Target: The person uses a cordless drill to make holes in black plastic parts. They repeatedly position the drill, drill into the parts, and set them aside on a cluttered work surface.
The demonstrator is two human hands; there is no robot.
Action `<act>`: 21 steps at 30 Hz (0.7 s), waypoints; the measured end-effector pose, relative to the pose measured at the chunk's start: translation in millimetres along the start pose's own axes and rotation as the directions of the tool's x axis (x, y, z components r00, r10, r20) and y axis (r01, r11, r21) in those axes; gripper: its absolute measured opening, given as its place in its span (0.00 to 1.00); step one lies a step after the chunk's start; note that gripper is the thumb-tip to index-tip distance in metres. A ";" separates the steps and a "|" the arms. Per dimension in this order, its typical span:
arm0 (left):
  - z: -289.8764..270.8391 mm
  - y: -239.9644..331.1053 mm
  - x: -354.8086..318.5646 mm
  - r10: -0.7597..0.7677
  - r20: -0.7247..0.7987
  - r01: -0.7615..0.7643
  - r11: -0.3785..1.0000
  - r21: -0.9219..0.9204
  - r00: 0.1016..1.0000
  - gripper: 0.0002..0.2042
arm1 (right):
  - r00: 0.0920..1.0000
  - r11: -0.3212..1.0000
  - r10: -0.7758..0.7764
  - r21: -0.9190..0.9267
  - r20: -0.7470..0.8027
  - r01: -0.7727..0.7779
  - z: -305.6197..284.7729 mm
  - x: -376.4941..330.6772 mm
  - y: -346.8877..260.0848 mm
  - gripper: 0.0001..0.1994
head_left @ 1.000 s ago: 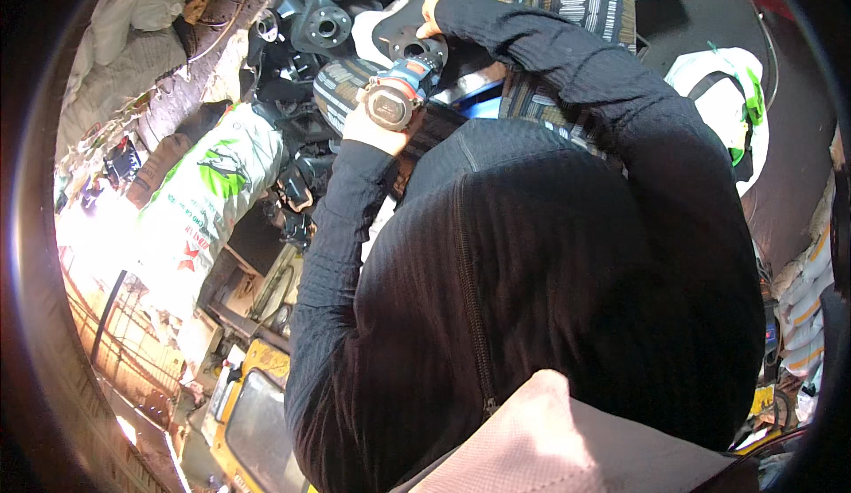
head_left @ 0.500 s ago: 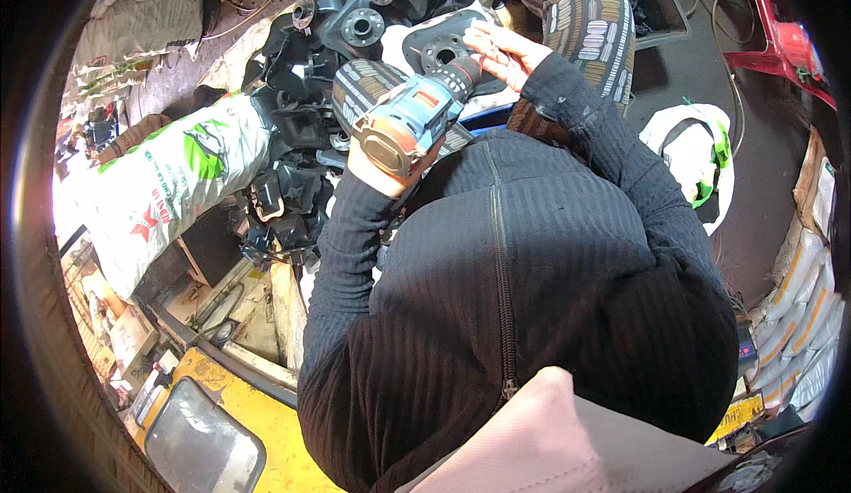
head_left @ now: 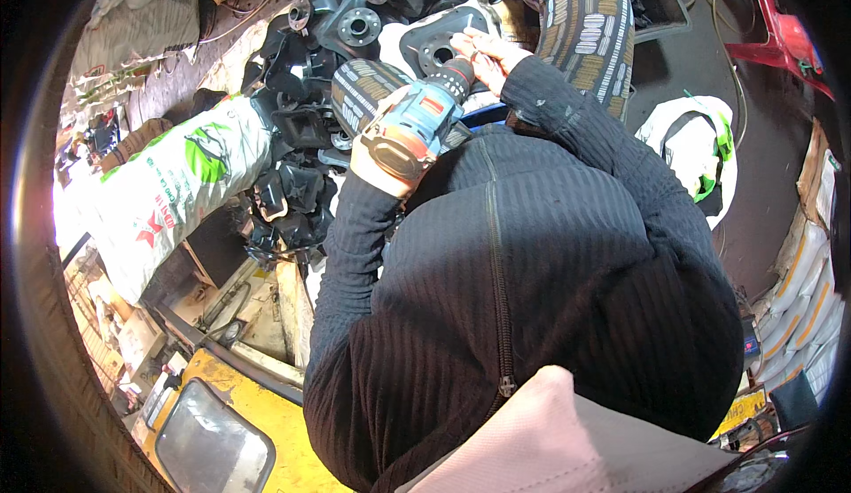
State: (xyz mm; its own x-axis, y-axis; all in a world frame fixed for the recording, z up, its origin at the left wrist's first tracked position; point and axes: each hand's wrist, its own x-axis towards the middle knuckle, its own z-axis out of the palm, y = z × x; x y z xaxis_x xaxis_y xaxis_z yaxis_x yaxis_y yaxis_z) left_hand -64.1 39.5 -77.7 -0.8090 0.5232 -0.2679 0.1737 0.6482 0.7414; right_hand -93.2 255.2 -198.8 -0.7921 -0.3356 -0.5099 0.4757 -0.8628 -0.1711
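A blue cordless drill with a dark chuck is gripped by my left hand, its front end aimed up and to the right. My right hand is just past the chuck, fingers drawn together at the drill's tip. Whatever they pinch is too small to make out. Right behind the fingers lies a dark metal part with a round, holed hub, resting on a whitish surface between my knees. Part of the drill's grip is hidden behind my hand and body.
Many similar dark metal parts are piled at the left and far side. A white and green sack lies left of them. At the right are an open white bag and a red plastic stool. A yellow panel is near left.
My right hand has shifted slightly left, and its fingers have drawn together by the chuck. The drill in my left hand has moved a little left.
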 end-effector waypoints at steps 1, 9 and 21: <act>5.5 -6.2 4.5 -0.027 -0.001 0.026 0.976 -0.216 1.000 0.22 | 0.997 0.995 -0.019 -0.093 0.074 0.026 -3.3 -0.4 0.8 0.19; -6.7 -13.8 17.1 -0.036 0.048 0.036 0.999 0.000 0.998 0.29 | 0.920 0.488 -0.151 -0.783 0.361 0.387 -51.1 22.7 13.7 0.18; -17.8 -63.2 99.9 0.002 0.210 -0.139 0.754 0.642 0.978 0.26 | 0.943 0.969 0.153 -0.140 -0.296 -0.202 -61.0 18.3 2.3 0.07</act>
State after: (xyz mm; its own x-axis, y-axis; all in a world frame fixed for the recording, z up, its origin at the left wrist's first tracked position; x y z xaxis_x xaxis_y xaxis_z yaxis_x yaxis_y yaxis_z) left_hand -165.9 40.9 -140.4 -0.6729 0.6288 -0.3896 0.6041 0.7711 0.2012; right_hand -83.3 270.1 -259.9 -0.5605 -0.3364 -0.7567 0.6744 -0.7158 -0.1813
